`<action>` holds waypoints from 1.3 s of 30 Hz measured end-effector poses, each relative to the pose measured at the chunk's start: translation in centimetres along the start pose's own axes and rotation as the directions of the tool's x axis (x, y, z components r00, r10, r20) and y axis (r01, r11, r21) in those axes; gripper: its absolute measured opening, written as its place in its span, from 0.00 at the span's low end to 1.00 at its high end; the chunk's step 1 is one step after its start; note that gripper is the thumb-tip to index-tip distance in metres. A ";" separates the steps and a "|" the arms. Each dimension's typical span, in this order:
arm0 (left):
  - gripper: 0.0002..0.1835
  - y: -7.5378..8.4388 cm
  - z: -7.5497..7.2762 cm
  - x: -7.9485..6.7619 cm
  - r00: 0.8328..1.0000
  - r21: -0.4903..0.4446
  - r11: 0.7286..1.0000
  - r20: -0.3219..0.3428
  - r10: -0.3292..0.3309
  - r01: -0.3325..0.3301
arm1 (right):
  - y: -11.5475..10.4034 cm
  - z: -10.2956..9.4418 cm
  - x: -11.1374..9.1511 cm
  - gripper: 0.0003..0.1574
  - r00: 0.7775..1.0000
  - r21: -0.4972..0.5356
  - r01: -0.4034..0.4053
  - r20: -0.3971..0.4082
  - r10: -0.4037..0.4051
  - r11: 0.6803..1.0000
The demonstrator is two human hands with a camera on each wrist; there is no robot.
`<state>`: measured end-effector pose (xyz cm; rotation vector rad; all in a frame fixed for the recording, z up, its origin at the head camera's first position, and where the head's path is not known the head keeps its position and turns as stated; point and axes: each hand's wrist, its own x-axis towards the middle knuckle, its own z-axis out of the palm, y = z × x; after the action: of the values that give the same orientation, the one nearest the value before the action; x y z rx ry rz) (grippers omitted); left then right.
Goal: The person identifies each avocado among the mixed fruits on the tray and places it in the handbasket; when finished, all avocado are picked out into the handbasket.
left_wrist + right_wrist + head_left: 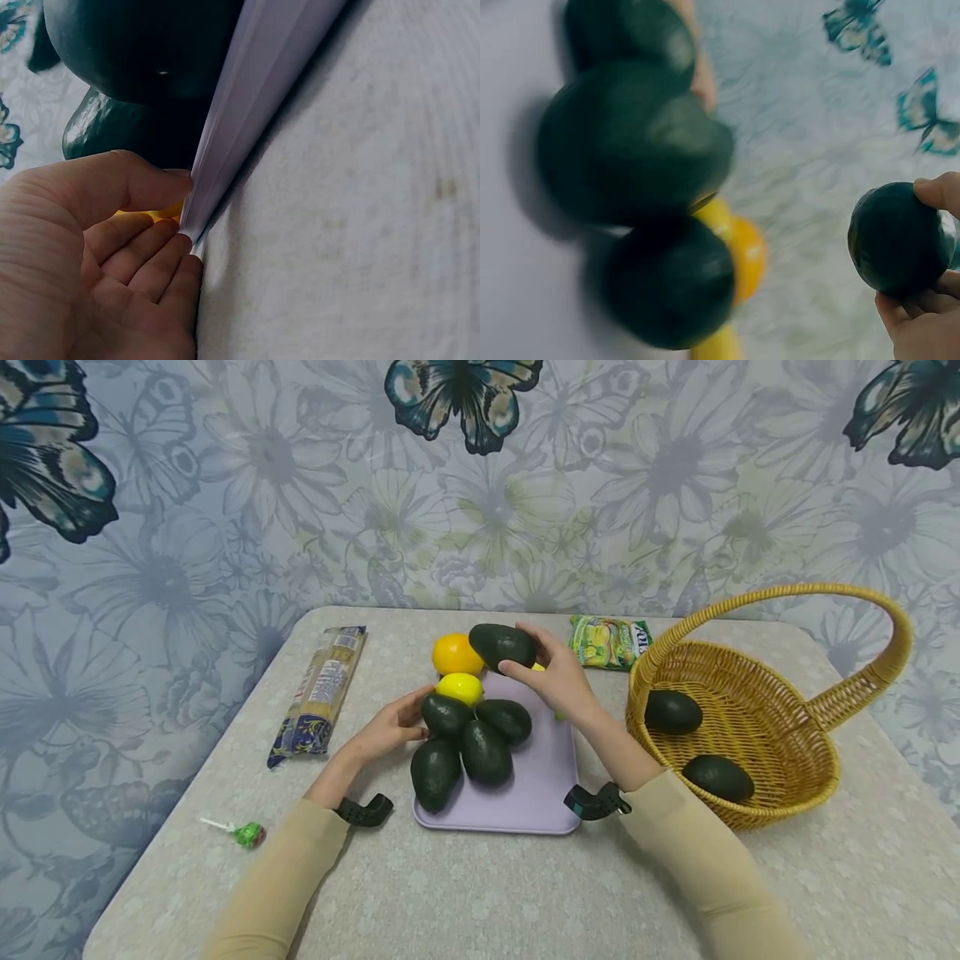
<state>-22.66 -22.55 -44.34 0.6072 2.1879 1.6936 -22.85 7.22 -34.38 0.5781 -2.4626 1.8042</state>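
Up by the far end of the smooth, flat, light purple tray (542, 787), a dark green, egg-shaped avocado (501, 646) is gripped by the thumb and fingers of the right hand (558, 678), while the tray's left edge is touched by the left hand (384, 729), its thumb and fingers apart.
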 end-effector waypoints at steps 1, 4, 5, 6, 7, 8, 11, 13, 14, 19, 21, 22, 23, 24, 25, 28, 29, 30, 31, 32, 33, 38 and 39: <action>0.39 0.0 0.0 0.0 1.000 -0.002 1.000 -0.001 0.001 -0.001 | -0.7 -0.3 -0.2 0.41 1.000 0.019 0.022 0.014 -0.023 1.000; 0.39 -0.1 0.0 0.1 1.000 0.000 1.000 -0.006 0.001 -0.001 | -2.9 -1.2 -0.7 0.40 0.995 0.034 0.085 0.054 -0.087 0.996; 0.39 -0.1 0.0 0.1 1.000 0.001 1.000 -0.009 -0.002 0.002 | -3.6 -1.6 -0.9 0.40 0.992 0.047 0.101 0.069 -0.104 0.994; 0.39 -0.1 0.0 0.1 1.000 0.001 1.000 -0.009 -0.001 0.001 | -4.3 -2.0 -1.1 0.40 0.989 0.049 0.116 0.081 -0.119 0.992; 0.39 -0.1 0.0 0.1 1.000 0.000 1.000 -0.009 -0.001 0.001 | -4.9 -2.5 -1.3 0.40 0.987 0.055 0.129 0.093 -0.134 0.990; 0.39 -0.1 0.0 0.1 1.000 -0.001 1.000 -0.007 -0.001 0.001 | -5.5 -3.0 -1.5 0.40 0.984 0.064 0.140 0.105 -0.146 0.988; 0.39 0.1 0.1 0.1 1.000 -0.007 1.000 0.000 0.002 -0.002 | -6.7 -4.7 -2.4 0.40 0.976 0.109 0.155 0.139 -0.169 0.982; 0.39 0.1 0.2 0.1 1.000 -0.006 1.000 0.003 0.007 -0.007 | -7.0 -6.0 -2.9 0.40 0.969 0.122 0.167 0.165 -0.186 0.978; 0.39 0.1 0.2 0.1 1.000 -0.006 1.000 0.004 0.007 -0.007 | -7.0 -6.6 -3.2 0.39 0.965 0.125 0.171 0.180 -0.192 0.977; 0.39 0.0 0.3 0.2 1.000 -0.005 1.000 0.010 0.016 -0.016 | -6.7 -10.0 -5.3 0.39 0.946 0.094 0.163 0.269 -0.183 0.982; 0.39 0.0 0.2 0.2 1.000 -0.005 1.000 0.012 0.021 -0.021 | -6.3 -11.4 -6.4 0.39 0.937 0.069 0.155 0.305 -0.168 0.986; 0.39 0.0 0.2 0.2 1.000 -0.003 1.000 0.012 0.022 -0.022 | -6.0 -12.1 -6.9 0.39 0.934 0.054 0.149 0.320 -0.159 0.987; 0.39 0.0 0.2 0.2 1.000 -0.002 1.000 0.011 0.022 -0.022 | -5.8 -12.8 -7.5 0.39 0.931 0.043 0.142 0.333 -0.149 0.989; 0.39 0.0 0.2 0.1 1.000 0.000 1.000 0.010 0.022 -0.022 | -5.6 -13.5 -8.1 0.40 0.927 0.033 0.140 0.346 -0.143 0.990; 0.40 0.0 0.3 0.1 1.000 0.000 1.000 0.008 0.020 -0.020 | -5.5 -14.2 -8.7 0.40 0.927 0.024 0.123 0.353 -0.124 0.992; 0.40 0.2 0.3 0.1 1.000 0.008 1.000 0.004 0.016 -0.016 | -4.6 -16.6 -10.4 0.40 0.924 0.026 0.101 0.369 -0.103 0.995; 0.40 0.2 0.3 0.1 1.000 0.010 1.000 0.001 0.015 -0.015 | -4.3 -17.3 -10.9 0.40 0.924 0.032 0.094 0.369 -0.100 0.995; 0.40 0.2 0.3 0.0 1.000 0.014 1.000 -0.002 0.015 -0.015 | -3.8 -18.1 -11.3 0.40 0.923 0.037 0.098 0.369 -0.105 0.995; 0.40 0.3 0.3 0.0 1.000 0.014 1.000 -0.007 0.014 -0.014 | -3.4 -18.8 -11.7 0.41 0.926 0.034 0.094 0.364 -0.100 0.995; 0.40 0.3 0.3 0.0 1.000 0.019 1.000 -0.008 0.017 -0.017 | -2.9 -19.5 -12.0 0.41 0.928 0.027 0.097 0.359 -0.100 0.995; 0.40 0.3 0.3 0.0 1.000 0.023 1.000 -0.009 0.021 -0.021 | -2.3 -20.2 -12.3 0.41 0.931 0.018 0.095 0.352 -0.095 0.995; 0.40 0.4 0.2 0.0 1.000 0.015 1.000 -0.011 0.018 -0.018 | 0.6 -22.3 -13.3 0.40 0.954 -0.115 0.032 0.299 0.004 0.993; 0.40 0.4 0.2 0.0 1.000 0.013 1.000 -0.009 0.019 -0.019 | 1.1 -22.5 -13.4 0.39 0.958 -0.143 0.006 0.285 0.036 0.990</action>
<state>-22.49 -22.33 -44.00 0.6264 2.2077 1.6961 -14.97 32.07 -31.34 0.8682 -2.7574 1.6324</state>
